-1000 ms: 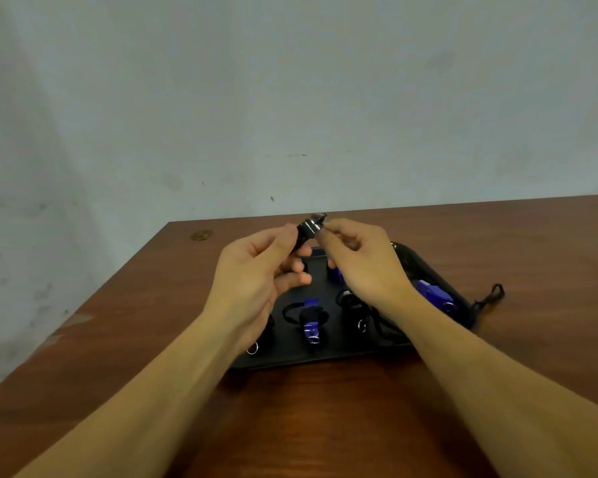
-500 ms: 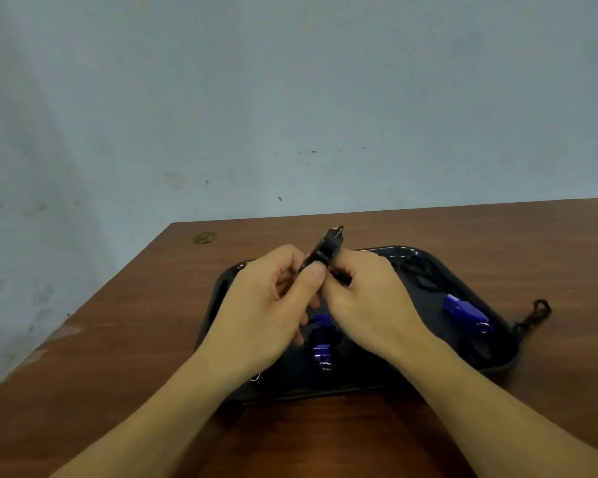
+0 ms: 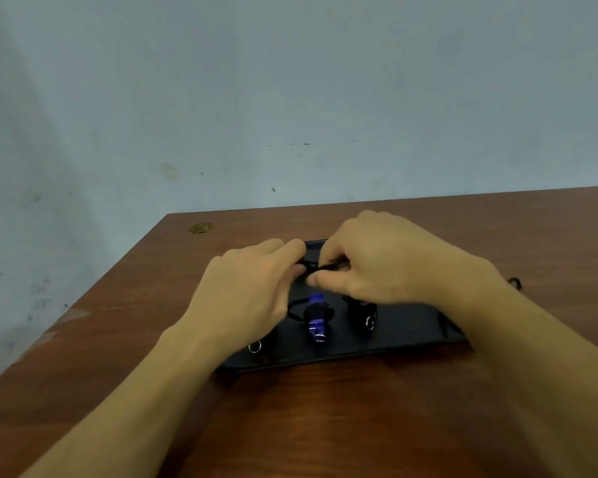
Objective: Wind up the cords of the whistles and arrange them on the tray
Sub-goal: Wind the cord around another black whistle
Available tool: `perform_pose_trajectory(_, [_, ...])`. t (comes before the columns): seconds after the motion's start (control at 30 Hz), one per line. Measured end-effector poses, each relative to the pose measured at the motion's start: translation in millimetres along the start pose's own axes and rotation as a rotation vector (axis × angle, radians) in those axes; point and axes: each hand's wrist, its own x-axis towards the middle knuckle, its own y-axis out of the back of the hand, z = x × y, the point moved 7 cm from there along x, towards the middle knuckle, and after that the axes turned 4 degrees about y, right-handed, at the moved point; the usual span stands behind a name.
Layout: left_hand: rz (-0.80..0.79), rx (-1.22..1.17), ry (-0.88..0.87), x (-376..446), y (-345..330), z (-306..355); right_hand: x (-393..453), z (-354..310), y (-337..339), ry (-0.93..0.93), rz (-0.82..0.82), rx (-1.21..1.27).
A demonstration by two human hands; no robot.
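A black tray (image 3: pixel 404 334) lies on the brown table. Over its far part, my left hand (image 3: pixel 249 291) and my right hand (image 3: pixel 380 260) meet low above the tray and both pinch a small black whistle (image 3: pixel 313 267) with its cord, mostly hidden by the fingers. On the tray's near row lie a blue whistle (image 3: pixel 316 322) with its black cord wound round it and a black whistle (image 3: pixel 365 313) with a metal ring. A second metal ring (image 3: pixel 255 347) shows beside my left wrist.
A black cord end (image 3: pixel 515 282) lies on the wooden table (image 3: pixel 325 426) to the right of the tray, past my right forearm. A small brass-coloured spot (image 3: pixel 201 228) sits near the table's far left corner. A pale wall stands behind the table.
Both hands have come down from above the tray to its far part, carrying the black whistle with them. The whistle, earlier standing up between the fingers, is now nearly covered.
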Motion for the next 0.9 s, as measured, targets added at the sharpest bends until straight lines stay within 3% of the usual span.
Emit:
perform_pose_trajectory(0.13, [-0.066, -0.067, -0.048, -4, -6, 4, 6, 5, 13, -0.007, 0.045, 0.126])
perform_pose_trajectory(0.4, [-0.003, -0.579, -0.008, -8, 9, 4, 2, 37, -6, -0.097, 0.197, 0.966])
perform_pose_trajectory(0.53, [0.027, -0.750, 0.081, -10, 5, 1, 1, 39, -34, -0.108, 0.274, 1.213])
perform_pose_trajectory(0.7, [0.125, -0.885, 0.211, -9, 8, -10, -3, 28, -31, -0.040, 0.377, 1.072])
perform_pose_trajectory(0.9, [0.174, -0.682, 0.287, -10, 8, -21, -11, 6, -29, 0.057, 0.399, 0.625])
